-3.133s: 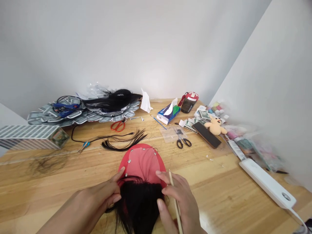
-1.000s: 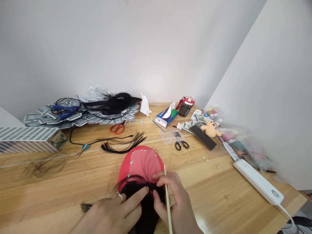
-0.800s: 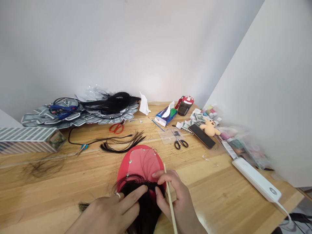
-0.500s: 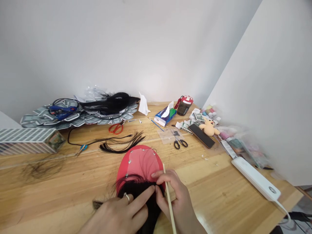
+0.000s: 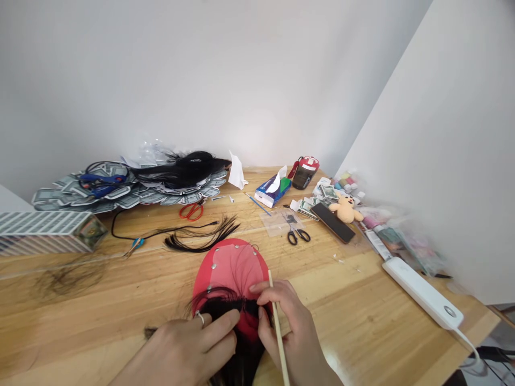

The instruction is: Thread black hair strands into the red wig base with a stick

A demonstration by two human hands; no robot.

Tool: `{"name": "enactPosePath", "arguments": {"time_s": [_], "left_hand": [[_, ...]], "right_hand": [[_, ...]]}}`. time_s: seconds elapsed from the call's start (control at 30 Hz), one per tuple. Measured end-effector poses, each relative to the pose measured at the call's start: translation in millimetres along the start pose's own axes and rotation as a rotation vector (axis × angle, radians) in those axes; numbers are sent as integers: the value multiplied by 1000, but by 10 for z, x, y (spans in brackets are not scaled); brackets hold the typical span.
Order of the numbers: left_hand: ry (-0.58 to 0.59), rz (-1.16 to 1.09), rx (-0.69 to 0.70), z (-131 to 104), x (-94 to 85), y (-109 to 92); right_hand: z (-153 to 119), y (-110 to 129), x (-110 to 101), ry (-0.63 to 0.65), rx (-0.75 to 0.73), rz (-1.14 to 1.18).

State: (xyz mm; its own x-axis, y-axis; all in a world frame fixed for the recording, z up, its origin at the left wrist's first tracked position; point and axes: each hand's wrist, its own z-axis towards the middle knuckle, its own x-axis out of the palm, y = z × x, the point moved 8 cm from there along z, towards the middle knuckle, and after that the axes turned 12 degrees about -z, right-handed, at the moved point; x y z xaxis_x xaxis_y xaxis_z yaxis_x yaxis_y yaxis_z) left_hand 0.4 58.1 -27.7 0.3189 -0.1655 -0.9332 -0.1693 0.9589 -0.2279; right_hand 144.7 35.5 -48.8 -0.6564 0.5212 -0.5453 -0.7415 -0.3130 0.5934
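Observation:
A red, dome-shaped form [image 5: 237, 262] with silver pins stands at the lower centre, with black hair [image 5: 241, 359] hanging over its near side. My left hand [image 5: 193, 343], wearing a ring, lies on the hair at the left, its fingertips pressing or parting it; whether it grips strands is hidden. On the right side of the form, my right hand [image 5: 287, 321] has thumb and index finger pinched at the edge of the hair. A thin pale stick [image 5: 278, 335] rests in that same hand, pointing up.
Beyond the form lie a loose black hair strand [image 5: 205, 241], red-handled scissors [image 5: 191, 212], black scissors [image 5: 298, 236], a tissue pack [image 5: 272, 188] and a phone [image 5: 333, 222]. A white power strip [image 5: 422, 295] is at the right. A card-covered box [image 5: 48, 231] stands left.
My left hand has moved left and slightly down, drawing hair aside and uncovering red surface between the hands. My right hand has barely moved and keeps the stick.

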Motion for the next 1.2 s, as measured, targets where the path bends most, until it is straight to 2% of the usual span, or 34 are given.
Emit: {"name": "enactPosePath", "arguments": {"time_s": [0.1,0.2,0.27,0.47,0.6,0.7,0.83,1.0,1.1,1.2], "left_hand": [[-53,-62,-19,-58,42,66],[-41,-142,-65,-114,142,144],[-36,-175,-85,-116,141,165],[-124,-248,-56,-6,-121,128],[-119,-350,-107,-27,37,243],[-107,-417,-114,-69,172,317],[-36,-554,-189,-80,167,393],[-6,-749,-240,-71,92,433],[-22,-856,-245,-90,150,479],[-20,-924,-259,-113,224,525]], "right_hand": [[-7,54,-16,-23,-11,-17],[3,137,-18,-48,-57,-55],[18,161,10,-46,-81,-72],[25,32,47,-26,-12,-36],[38,-62,2,9,28,4],[181,-164,-29,49,49,6],[606,-289,51,193,45,-27],[1122,-228,374,514,-95,-102],[1269,-162,554,680,-190,-171],[1334,-117,662,782,-264,-256]]}}
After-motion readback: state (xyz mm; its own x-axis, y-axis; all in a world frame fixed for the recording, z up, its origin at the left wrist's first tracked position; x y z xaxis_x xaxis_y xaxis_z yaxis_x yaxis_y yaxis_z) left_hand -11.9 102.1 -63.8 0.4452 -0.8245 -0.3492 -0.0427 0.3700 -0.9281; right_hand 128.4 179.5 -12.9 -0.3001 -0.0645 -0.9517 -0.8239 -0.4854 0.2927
